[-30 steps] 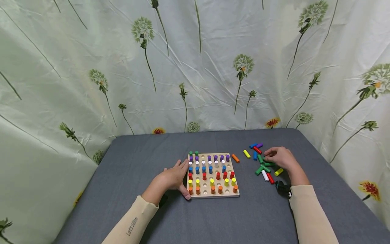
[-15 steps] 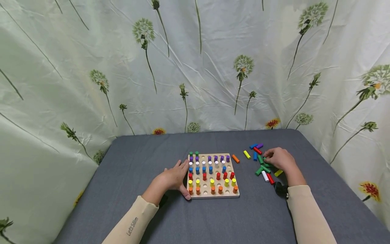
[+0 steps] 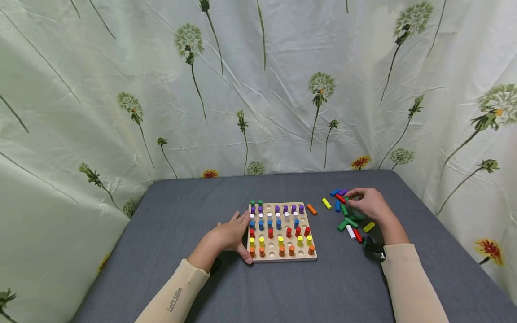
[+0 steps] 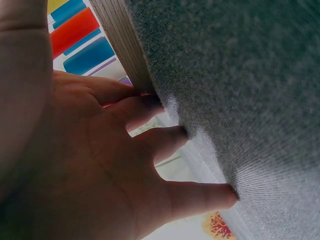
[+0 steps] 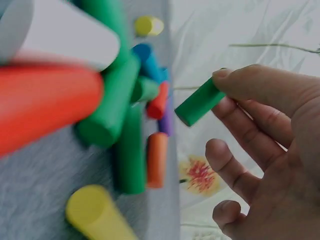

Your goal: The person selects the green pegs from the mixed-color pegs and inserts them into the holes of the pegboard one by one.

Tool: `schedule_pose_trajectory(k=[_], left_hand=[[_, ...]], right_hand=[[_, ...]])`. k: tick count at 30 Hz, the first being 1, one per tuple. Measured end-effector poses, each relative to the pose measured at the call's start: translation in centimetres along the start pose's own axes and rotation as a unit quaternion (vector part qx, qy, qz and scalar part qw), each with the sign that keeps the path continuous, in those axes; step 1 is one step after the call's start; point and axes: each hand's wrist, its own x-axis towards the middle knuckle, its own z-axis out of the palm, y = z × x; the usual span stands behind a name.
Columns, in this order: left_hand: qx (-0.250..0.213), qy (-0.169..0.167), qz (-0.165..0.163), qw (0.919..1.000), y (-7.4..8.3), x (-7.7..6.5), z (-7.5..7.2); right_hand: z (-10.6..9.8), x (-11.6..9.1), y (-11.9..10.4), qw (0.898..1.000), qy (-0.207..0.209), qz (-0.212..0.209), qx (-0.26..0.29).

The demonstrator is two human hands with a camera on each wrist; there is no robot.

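A wooden pegboard [image 3: 282, 259] stands mid-table, with rows of upright pegs in orange, yellow, red, blue, white, purple and green, and some bare holes. My left hand [image 3: 231, 235] rests against its left side, thumb at the front corner. In the left wrist view the spread fingers touch the board's wooden edge [image 4: 122, 40] and the grey cloth. Between thumb and fingers, my right hand [image 3: 372, 206] pinches a green peg [image 5: 198, 102], raised above the loose pegs on the right. Its other fingers are loosely bent.
Loose green pegs [image 3: 343, 224] lie under and in front of the right hand, beside a white peg [image 3: 350, 232], a red peg [image 3: 357, 235] and a yellow peg [image 3: 369, 227]. An orange peg [image 3: 312, 209] lies near the board's right edge. A flowered curtain [image 3: 258, 89] hangs behind.
My right hand has lifted a green peg from the pile and moved slightly up and away from the body. The left hand and the board have stayed in place.
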Motion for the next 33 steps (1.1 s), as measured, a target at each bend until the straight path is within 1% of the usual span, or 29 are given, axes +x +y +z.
schedule_pose_trajectory(k=[4, 9, 11, 16, 22, 27, 33], left_hand=[[0.000, -0.002, -0.003, 1.0000, -0.1, 0.0, 0.0], [-0.001, -0.006, -0.006, 1.0000, -0.1, 0.1, -0.1], [-0.001, -0.006, -0.005, 1.0000, 0.0, 0.1, -0.1], [-0.004, -0.005, -0.004, 1.0000, 0.0, 0.0, -0.2], [-0.002, -0.005, -0.005, 1.0000, 0.0, -0.1, -0.3], [0.002, -0.008, -0.005, 1.0000, 0.0, 0.0, -0.3], [0.010, -0.009, -0.008, 0.9999, -0.1, 0.2, -0.1]], right_hand=[[-0.3, -0.2, -1.2, 0.999, 0.003, -0.023, 0.039], [-0.5, -0.6, -2.7, 0.994, -0.001, -0.026, 0.109], [-0.4, -0.7, -3.2, 0.992, 0.000, -0.030, 0.125], [0.0, -0.6, -4.9, 0.988, -0.004, -0.050, 0.148], [1.1, 0.4, -7.3, 0.982, -0.024, -0.072, 0.174], [2.2, 1.3, -9.3, 0.981, -0.033, -0.078, 0.176], [3.7, 2.6, -11.4, 0.977, -0.046, -0.099, 0.182]])
